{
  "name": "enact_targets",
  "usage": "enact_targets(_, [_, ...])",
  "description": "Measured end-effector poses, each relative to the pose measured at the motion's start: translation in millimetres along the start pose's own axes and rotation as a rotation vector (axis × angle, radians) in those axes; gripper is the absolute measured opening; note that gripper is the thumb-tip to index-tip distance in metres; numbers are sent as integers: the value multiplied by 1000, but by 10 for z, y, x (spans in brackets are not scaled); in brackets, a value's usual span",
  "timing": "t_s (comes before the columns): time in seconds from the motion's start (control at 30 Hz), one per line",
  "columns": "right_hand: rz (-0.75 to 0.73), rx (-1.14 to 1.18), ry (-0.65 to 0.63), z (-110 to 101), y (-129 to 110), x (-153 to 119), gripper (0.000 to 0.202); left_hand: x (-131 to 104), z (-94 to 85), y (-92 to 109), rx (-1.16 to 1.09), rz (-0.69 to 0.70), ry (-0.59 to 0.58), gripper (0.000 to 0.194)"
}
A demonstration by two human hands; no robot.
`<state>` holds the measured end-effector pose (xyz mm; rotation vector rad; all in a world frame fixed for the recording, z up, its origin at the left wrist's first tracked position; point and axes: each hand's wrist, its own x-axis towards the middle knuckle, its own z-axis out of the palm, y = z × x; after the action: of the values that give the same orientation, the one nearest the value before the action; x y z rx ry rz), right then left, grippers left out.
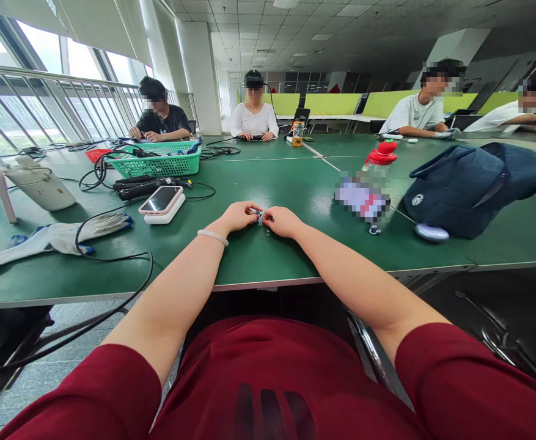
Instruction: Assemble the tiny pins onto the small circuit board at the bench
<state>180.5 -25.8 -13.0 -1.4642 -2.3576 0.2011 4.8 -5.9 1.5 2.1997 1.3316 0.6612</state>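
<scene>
Both hands are close together over the green table (249, 256), near its front edge. My left hand (241, 216) wears a pale bracelet (213, 237) at the wrist, and its fingers are closed on a tiny dark and white object (258, 214) too small to name. Just right of it, my right hand (280, 221) has its fingertips pinched together beside that object; what they hold, if anything, is too small to make out. A tiny light-coloured piece (268, 233) lies on the table just below the hands.
To the left are gloves (93, 231), phones (162, 201), black cables, a green basket (157, 164) and a cream container (43, 185). At right stand a blurred phone (362, 198), a red-capped bottle (380, 162) and a navy bag (469, 189). Several people sit around the table.
</scene>
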Motion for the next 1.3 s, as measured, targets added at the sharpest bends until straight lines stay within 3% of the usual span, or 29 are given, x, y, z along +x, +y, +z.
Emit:
enact_targets(0.4, [17,49,78,-14,13,-16,13,15,15,-44,-89,-13,-13,24])
enact_targets(0.67, [33,97,165,-16,31,-15,13,15,16,-54,-107,7,-26,39])
enact_targets(0.83, [36,103,190,-20,22,-17,12,32,18,-74,-15,65,-8,31])
enact_targets(1.3, [-152,158,266,-22,-20,-37,7,30,56,-40,-301,89,-60,30])
